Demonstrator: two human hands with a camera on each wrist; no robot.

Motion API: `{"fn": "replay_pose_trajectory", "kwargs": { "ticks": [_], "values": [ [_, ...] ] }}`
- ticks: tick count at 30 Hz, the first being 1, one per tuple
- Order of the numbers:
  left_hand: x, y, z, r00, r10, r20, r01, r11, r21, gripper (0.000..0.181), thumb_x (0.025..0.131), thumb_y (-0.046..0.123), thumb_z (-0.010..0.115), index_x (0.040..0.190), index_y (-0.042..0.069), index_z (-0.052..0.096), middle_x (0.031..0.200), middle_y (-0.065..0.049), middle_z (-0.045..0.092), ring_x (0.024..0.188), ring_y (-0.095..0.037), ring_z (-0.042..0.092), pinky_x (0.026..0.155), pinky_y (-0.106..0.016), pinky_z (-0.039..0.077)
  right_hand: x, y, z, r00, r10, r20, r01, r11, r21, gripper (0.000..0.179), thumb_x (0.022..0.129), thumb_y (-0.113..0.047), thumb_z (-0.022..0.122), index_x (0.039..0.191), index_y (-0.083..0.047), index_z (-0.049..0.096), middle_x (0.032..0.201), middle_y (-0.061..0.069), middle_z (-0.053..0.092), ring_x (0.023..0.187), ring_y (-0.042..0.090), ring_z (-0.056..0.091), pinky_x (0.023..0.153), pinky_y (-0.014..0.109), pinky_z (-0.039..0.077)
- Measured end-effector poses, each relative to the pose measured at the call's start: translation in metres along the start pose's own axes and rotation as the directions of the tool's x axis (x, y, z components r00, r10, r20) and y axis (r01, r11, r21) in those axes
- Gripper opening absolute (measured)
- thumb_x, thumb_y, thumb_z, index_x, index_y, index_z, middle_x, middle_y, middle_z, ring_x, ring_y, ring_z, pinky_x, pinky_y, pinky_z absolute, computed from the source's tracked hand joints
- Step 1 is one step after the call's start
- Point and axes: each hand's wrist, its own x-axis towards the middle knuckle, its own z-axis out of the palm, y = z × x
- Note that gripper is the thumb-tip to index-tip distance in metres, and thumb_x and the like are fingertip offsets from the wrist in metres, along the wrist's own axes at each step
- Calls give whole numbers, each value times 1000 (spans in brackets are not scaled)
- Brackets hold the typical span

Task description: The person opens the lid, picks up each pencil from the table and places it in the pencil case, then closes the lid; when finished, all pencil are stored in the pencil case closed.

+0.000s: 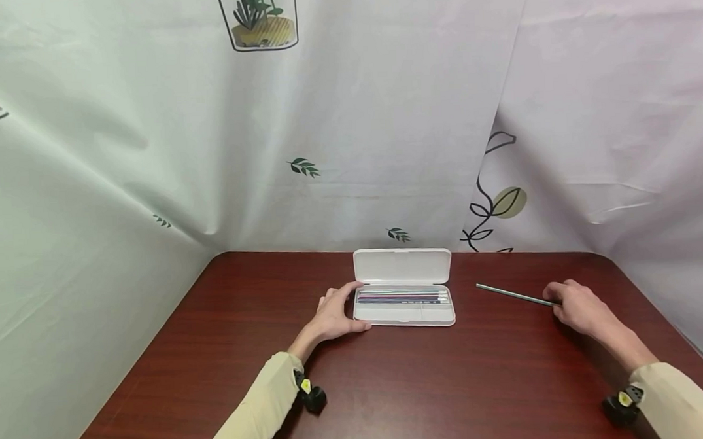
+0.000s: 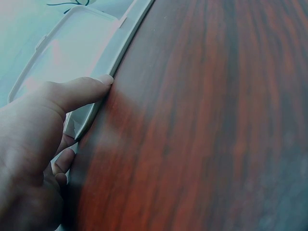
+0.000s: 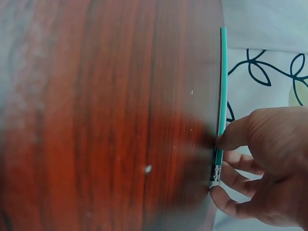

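Observation:
A white pencil case (image 1: 404, 315) lies with its lid raised at the back of the table; several pencils (image 1: 399, 297) rest side by side inside. My left hand (image 1: 334, 315) holds the case's left end, thumb on the front edge and fingers toward the hinge side. In the left wrist view, the thumb (image 2: 89, 92) presses the case's rim. To the right of the case, my right hand (image 1: 582, 306) pinches a green pencil (image 1: 510, 294) near its eraser end. The right wrist view shows this pencil (image 3: 223, 86) low along the tabletop, its metal band between the fingers.
The dark red wooden table (image 1: 441, 392) reaches back to a pale printed curtain (image 1: 383, 133), which also hangs along the left and right sides. Both wrists carry small black cameras, such as the left one (image 1: 313, 398).

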Motion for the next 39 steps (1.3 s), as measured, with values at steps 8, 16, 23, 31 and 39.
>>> {"fn": "replay_pose_trajectory", "kwargs": {
  "ticks": [8,16,23,31,39],
  "values": [
    [0,0,0,1000,-2,-1,2,1000,0,88,68,32,90,144,17,51,118,-9,61,111,-26,45,90,-44,31,0,-2,-1,1000,19,24,-19,1000,0,18,76,9,65,83,-8,64,79,7,52,69,26,49,55,48,43],
    [0,0,0,1000,0,2,0,1000,1,87,68,33,89,145,18,50,118,-9,60,111,-26,45,90,-44,32,-1,-2,-1,1000,16,15,-16,1000,10,18,76,9,66,85,-7,64,79,6,52,70,26,50,57,48,43],
    [-1,-1,0,1000,24,-2,-24,1000,4,89,67,34,90,144,15,50,116,-10,61,109,-28,45,88,-45,32,-2,-8,0,1000,-15,-5,16,999,28,18,76,9,67,86,-7,64,80,5,54,70,24,50,57,44,43],
    [0,-1,1,1000,14,-10,-14,1000,9,88,66,33,90,144,16,51,115,-10,61,110,-27,46,89,-44,32,-1,-20,-4,996,-73,-50,75,996,42,20,75,8,69,87,-8,64,81,4,56,71,22,52,57,43,43],
    [0,-1,0,1000,22,-6,-22,1000,10,88,67,34,90,144,15,51,115,-10,61,109,-27,46,89,-44,32,4,-36,-7,995,-84,-50,87,995,57,20,77,8,70,88,-8,66,83,3,57,72,22,55,57,42,44]
  ]
}}
